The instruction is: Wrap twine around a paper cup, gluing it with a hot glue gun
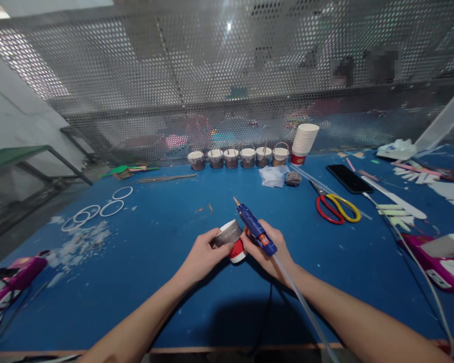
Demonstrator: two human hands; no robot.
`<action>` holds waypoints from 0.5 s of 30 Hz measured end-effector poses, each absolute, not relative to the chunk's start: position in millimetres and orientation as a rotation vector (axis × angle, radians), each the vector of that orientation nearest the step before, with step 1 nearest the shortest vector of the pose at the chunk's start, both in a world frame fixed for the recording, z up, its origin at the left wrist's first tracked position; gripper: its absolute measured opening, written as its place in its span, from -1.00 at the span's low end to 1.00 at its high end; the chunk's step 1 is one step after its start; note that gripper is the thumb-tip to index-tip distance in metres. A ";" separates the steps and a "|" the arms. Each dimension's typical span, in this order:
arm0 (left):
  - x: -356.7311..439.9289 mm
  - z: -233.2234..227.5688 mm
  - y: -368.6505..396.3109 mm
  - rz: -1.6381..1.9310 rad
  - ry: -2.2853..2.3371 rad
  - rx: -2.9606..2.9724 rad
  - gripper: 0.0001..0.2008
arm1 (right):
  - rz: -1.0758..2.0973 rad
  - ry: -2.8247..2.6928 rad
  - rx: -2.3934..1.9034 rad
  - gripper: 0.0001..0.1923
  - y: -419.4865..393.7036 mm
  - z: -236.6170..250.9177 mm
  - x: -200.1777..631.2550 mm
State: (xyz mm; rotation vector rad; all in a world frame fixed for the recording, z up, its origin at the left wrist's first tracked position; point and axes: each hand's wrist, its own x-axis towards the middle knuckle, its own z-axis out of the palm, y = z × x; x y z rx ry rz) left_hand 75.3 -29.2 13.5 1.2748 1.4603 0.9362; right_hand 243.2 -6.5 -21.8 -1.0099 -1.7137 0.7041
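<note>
Near the front middle of the blue table, my left hand (207, 252) is closed round a paper cup (237, 252). The cup is tilted; grey-brown cord wraps one part of it and red with white shows on the rest. A blue hot glue gun (254, 227) is in my right hand (274, 247), its nozzle pointing up and away to the left, and a long clear glue stick trails from its back. My right fingers also reach the cup's side; whether they press on it I cannot tell.
Several wrapped cups (247, 158) line the back beside a cup stack (305, 141). A ball of cord (293, 178), scissors (335, 206) and a phone (348, 178) lie to the right. White rings (112, 207) and scraps (83, 244) lie left. A perforated metal screen (196, 75) stands behind.
</note>
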 end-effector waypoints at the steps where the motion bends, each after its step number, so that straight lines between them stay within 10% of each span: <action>1: 75.3 14.0 -29.4 0.931 1.464 1.280 -0.86 | 0.711 -1.715 -1.014 -0.89 -6.1 -21.7 243.2; 15: 74.7 18.1 -30.8 0.912 1.442 1.283 -0.81 | 0.752 -1.722 -1.015 -0.91 -5.1 -27.0 243.5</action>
